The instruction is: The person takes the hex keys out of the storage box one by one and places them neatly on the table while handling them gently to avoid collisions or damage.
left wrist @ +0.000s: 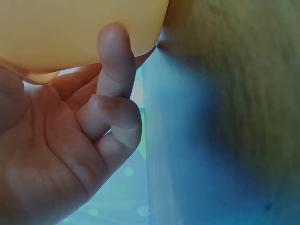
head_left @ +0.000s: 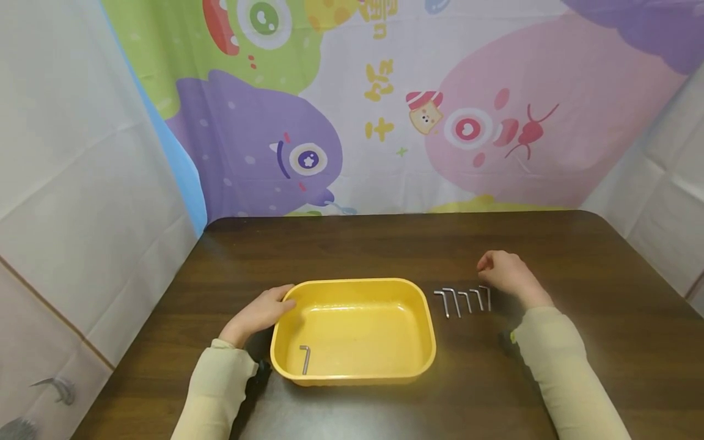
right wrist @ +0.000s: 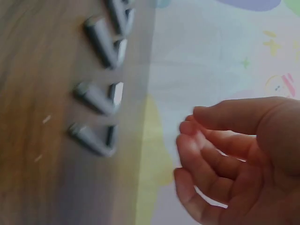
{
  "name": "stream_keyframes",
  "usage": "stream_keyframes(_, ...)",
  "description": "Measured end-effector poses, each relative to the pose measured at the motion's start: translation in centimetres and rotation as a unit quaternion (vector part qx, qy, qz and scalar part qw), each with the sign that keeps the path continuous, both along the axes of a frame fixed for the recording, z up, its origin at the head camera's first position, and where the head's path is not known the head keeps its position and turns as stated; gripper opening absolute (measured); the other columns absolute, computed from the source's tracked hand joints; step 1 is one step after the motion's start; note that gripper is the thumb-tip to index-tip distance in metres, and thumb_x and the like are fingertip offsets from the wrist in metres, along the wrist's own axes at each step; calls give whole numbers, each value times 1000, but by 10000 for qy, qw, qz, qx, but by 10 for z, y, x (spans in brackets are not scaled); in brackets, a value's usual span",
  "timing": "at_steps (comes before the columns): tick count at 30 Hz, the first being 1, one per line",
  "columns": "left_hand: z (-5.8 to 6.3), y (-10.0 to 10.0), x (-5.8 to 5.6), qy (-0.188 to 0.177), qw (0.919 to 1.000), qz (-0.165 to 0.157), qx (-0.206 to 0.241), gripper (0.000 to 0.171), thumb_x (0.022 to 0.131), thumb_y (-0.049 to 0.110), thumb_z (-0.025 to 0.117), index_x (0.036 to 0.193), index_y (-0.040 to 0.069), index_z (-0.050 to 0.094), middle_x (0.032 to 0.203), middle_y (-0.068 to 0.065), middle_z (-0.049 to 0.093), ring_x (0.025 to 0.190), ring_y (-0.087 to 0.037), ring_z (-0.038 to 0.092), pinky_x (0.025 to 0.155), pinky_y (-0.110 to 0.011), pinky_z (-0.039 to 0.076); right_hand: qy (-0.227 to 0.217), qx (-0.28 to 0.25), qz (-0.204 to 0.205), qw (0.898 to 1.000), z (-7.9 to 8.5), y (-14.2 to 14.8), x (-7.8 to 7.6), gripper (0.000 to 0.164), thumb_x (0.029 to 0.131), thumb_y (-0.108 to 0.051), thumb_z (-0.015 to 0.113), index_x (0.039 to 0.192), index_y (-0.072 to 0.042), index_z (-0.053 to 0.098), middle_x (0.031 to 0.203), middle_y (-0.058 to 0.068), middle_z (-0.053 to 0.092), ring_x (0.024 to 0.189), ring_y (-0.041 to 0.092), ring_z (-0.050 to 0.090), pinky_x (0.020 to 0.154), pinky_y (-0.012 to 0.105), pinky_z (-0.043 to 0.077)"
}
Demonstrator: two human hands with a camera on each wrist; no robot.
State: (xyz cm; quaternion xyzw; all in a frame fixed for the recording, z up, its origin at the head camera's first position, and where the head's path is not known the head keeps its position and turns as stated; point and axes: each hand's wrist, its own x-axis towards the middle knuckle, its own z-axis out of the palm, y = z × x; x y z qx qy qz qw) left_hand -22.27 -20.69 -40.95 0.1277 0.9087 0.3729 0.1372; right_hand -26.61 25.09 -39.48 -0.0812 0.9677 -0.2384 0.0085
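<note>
My left hand (head_left: 261,315) grips the left rim of a yellow plastic basin (head_left: 354,380), thumb over the edge and fingers against the outside wall (left wrist: 56,33). Inside the basin, near its lower left corner, lies one L-shaped hex key (head_left: 305,360). Right of the basin, several more silver hex keys (head_left: 464,299) lie on the table in a row, short arms at the far end. Just beyond the row's right end hovers my right hand (head_left: 510,274). Its fingers are loosely bent with nothing between them, apart from the keys (right wrist: 96,98) in the right wrist view.
The dark wooden table (head_left: 352,244) has rounded far corners. Behind it hangs a curtain (head_left: 379,177) printed with cartoon monsters. Pale coverings (head_left: 82,183) flank the table at left and right.
</note>
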Motion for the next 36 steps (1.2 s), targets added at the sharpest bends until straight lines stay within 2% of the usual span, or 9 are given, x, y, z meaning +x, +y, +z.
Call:
stream_keyframes(8, -1, 0, -1, 41, 10000, -21, -68, 20, 92, 15, 43, 105, 7, 55, 86, -4, 56, 75, -15, 52, 73, -31, 42, 1181, -285, -245, 9923, 23, -20, 11, 16, 85, -17, 55, 90, -4, 63, 79, 11, 64, 70, 25, 58, 64, 39, 42)
stream_keyframes(14, -2, 0, -1, 50, 10000, -24, -81, 22, 91, 15, 43, 107, 7, 55, 89, -4, 57, 77, -15, 52, 74, -32, 42, 1634, -528, -294, 9847, 35, -35, 20, 16, 87, -21, 56, 90, -7, 64, 79, 9, 63, 71, 24, 56, 66, 37, 40)
stream_keyframes(23, -2, 0, -1, 47, 10000, -9, -26, 23, 92, 16, 44, 109, 6, 55, 91, -5, 58, 79, -16, 53, 76, -32, 43, 1967, -921, -126, 9760, 58, -55, 37, 23, 88, -34, 57, 83, -12, 62, 67, 3, 54, 62, 18, 45, 59, 30, 35)
stream_keyframes(28, -2, -1, -1, 11, 10000, 19, -13, 24, 92, 16, 44, 111, 5, 55, 94, -6, 59, 80, -16, 53, 78, -33, 43, 1819, -1293, 17, 9748, 70, -67, 43, 27, 87, -39, 56, 79, -14, 59, 63, 2, 49, 60, 17, 43, 56, 28, 35)
stream_keyframes(36, -1, -1, -1, 26, 10000, 39, 2, 25, 92, 16, 44, 111, 6, 55, 94, -5, 59, 81, -16, 53, 77, -33, 43, 1611, -1867, 238, 9688, 85, -95, 45, 29, 88, -40, 55, 77, -13, 58, 66, 5, 55, 60, 17, 47, 58, 27, 37)
